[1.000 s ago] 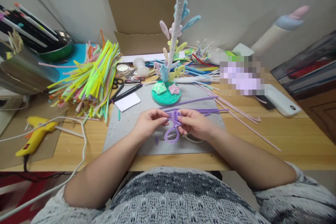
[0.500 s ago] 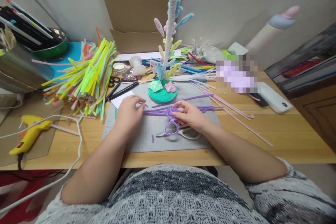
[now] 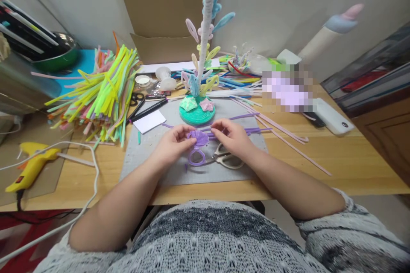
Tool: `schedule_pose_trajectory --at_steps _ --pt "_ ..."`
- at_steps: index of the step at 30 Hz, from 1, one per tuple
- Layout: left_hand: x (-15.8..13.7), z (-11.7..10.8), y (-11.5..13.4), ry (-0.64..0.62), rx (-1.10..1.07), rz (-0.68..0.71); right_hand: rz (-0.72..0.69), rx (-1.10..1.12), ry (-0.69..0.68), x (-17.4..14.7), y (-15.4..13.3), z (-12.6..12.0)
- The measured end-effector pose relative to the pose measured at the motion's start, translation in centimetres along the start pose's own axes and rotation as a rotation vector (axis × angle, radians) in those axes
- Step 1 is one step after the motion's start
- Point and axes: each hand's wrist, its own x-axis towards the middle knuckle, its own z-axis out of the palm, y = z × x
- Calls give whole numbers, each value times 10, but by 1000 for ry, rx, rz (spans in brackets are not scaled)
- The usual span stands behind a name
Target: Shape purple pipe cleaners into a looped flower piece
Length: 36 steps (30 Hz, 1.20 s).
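Observation:
A purple pipe-cleaner shape [image 3: 200, 137], fanned at the top with a round loop below, is pinched at its left side by my left hand [image 3: 173, 143]. Just right of the fan, my right hand [image 3: 233, 137] has thumb and forefinger closed together; what lies between them is too small to make out. Under both hands run loose purple pipe cleaners [image 3: 256, 130] on a grey cutting mat [image 3: 144, 172]. Scissors with pale handles [image 3: 230, 161] lie beneath my right hand, their blades partly behind the loop. A short purple offcut [image 3: 185, 167] rests left of the loop.
Behind the hands stands a white-wrapped stem [image 3: 206, 21] with pastel pipe-cleaner shapes on a green round base [image 3: 197, 115]. Left are a heap of pipe cleaners [image 3: 109, 89], a yellow glue gun [image 3: 28, 166] with its cord, and white card [image 3: 150, 122]. A phone [image 3: 333, 117] lies right.
The purple shape has passed from my right hand to my left and shifted slightly left. My left hand has come rightward to it; my right hand now pinches beside the fan.

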Motion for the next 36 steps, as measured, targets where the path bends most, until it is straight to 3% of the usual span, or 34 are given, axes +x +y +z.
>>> schedule_pose_trajectory --at_steps 2,5,7,10,16,21,23,26,29,33,36 --pt "-1 -6 6 57 85 61 -183 -291 -72 6 8 -4" --pt "-2 -17 14 257 248 173 -277 -503 -168 10 14 -1" --pt "-2 -24 19 404 184 266 -294 -598 -202 10 13 6" --pt "-1 -30 25 484 64 343 -310 -699 -228 9 9 12" --pt "-3 -24 22 326 65 226 -303 -675 -117 10 1 -9" --pt "-2 -14 11 264 200 240 -364 -539 212 5 -9 -40" --pt "-1 -12 6 222 229 235 -406 -481 247 1 -15 -48" --pt "1 -9 -2 204 214 211 -466 -440 77 -5 -23 -53" --pt "2 -5 -6 165 192 203 -464 -535 -94 -9 -27 -51" --pt "1 4 -12 112 188 153 -359 -699 -198 -11 -24 -39" --pt "2 12 -20 83 250 101 -342 -663 -273 -12 -19 -25"
